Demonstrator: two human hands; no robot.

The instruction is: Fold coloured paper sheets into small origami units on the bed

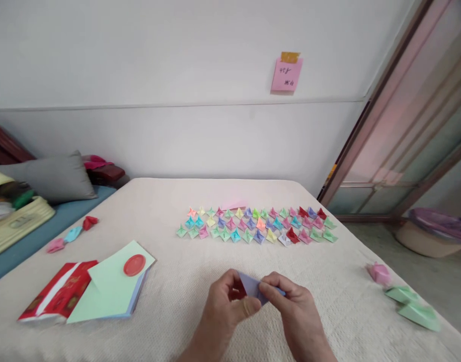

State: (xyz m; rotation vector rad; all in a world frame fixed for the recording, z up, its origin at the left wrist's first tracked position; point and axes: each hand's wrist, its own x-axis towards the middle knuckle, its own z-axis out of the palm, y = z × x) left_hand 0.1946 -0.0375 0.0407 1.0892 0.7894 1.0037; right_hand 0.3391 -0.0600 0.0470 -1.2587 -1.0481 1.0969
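Note:
A small folded purple paper (249, 284) is held between both hands above the front middle of the table. My left hand (227, 306) pinches its left side, with the thumb across the lower edge. At the paper's right side my right hand (291, 304) grips it between thumb and fingers; a purple tip pokes out past those fingers. Behind the hands, several small folded paper pieces (247, 223) in many colours stand in three rows.
Green and blue paper sheets (109, 291) with a red disc (134, 265) lie at left beside a red packet (59, 291). Small folded papers (72, 234) rest at the left edge; pink (380, 273) and green ones (419, 314) at the right. A pink note (287, 75) hangs on the wall.

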